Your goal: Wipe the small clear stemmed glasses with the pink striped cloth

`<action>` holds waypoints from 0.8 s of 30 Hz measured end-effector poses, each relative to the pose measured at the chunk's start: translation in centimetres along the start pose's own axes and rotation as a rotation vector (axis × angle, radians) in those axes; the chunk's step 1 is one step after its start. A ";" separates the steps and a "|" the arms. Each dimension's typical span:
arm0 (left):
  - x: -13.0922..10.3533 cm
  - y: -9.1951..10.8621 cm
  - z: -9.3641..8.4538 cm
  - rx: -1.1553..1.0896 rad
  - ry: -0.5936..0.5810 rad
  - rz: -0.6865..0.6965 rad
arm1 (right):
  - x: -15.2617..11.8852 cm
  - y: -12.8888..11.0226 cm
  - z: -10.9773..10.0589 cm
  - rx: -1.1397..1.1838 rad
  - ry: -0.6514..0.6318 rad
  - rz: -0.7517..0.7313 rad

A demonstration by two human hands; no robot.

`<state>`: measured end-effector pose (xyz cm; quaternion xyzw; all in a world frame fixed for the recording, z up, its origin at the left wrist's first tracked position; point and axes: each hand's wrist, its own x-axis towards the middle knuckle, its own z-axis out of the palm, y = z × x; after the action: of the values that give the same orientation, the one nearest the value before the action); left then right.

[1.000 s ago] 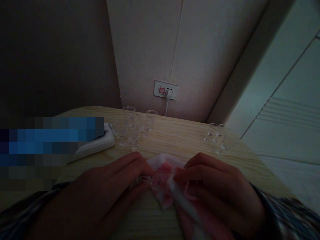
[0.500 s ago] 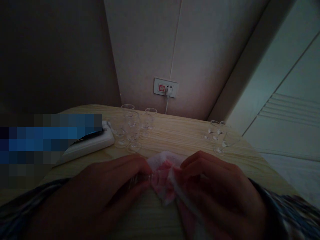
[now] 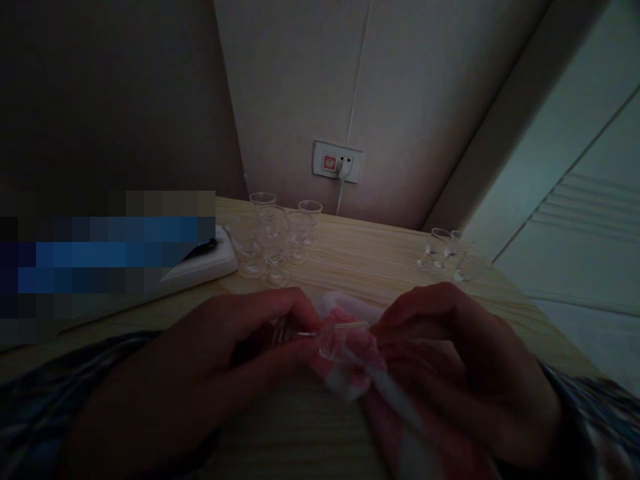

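Observation:
Between thumb and fingers, my left hand [image 3: 225,363] pinches a small clear stemmed glass [image 3: 333,341] near its stem. The glass lies sideways, its bowl pointing right. Bunched in my right hand [image 3: 480,367] is a pink and white cloth [image 3: 415,427], which touches the bowl and hangs down toward the table front. Part of the cloth lies behind and under the glass. My right fingertips are closed on the cloth beside the rim. Dim light hides the undersides of both hands.
Several similar glasses [image 3: 276,257] stand close together at the back left of the wooden table [image 3: 365,247]. A smaller group of glasses [image 3: 440,250] is at the back right. A white flat object [image 3: 223,260] lies at left, partly pixelated. A wall socket [image 3: 338,161] holds a plugged-in cable.
The view has shifted slightly. The glass bowl shows more clearly now, drawn partly out of the cloth, and my right hand sits a little farther right of it.

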<state>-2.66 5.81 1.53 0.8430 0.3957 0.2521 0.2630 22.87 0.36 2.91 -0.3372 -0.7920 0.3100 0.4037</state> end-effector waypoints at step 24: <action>-1.7 -0.5 1.0 0.130 0.042 0.154 | 0.4 -0.8 0.7 0.831 -0.011 0.549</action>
<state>-3.26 4.53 0.10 0.8807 0.3506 0.2633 0.1793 21.84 0.05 3.40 -0.3420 -0.4856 0.6960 0.4035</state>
